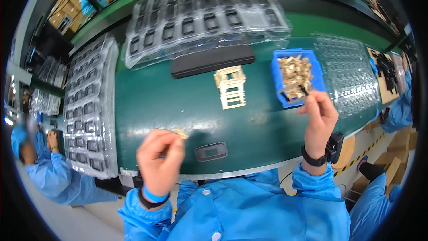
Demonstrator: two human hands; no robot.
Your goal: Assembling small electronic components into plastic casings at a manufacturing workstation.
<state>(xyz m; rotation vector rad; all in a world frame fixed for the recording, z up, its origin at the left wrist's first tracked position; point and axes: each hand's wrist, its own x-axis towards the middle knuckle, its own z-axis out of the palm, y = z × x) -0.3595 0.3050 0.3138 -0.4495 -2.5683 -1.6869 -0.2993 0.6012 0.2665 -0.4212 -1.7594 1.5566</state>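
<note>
My left hand (160,158) is closed in a pinch above the green table, with a small gold-coloured metal piece (181,133) at its fingertips. To its right, near the front edge, lies a flat dark grey frame (196,153) with a rectangular opening. My right hand (322,112) pinches by the near right corner of a blue bin (277,85). Small gold-coloured parts (294,72) fill that bin. A thin dark shape shows at the right fingertips, too small to identify. Several gold-coloured frame-shaped pieces (232,96) lie together mid-table.
Clear plastic trays with black frames (209,20) rest on a black box (214,61) at the back. Another such tray (87,111) lines the left side. A clear textured tray (350,76) sits right of the bin. Co-workers (58,169) in blue sit nearby.
</note>
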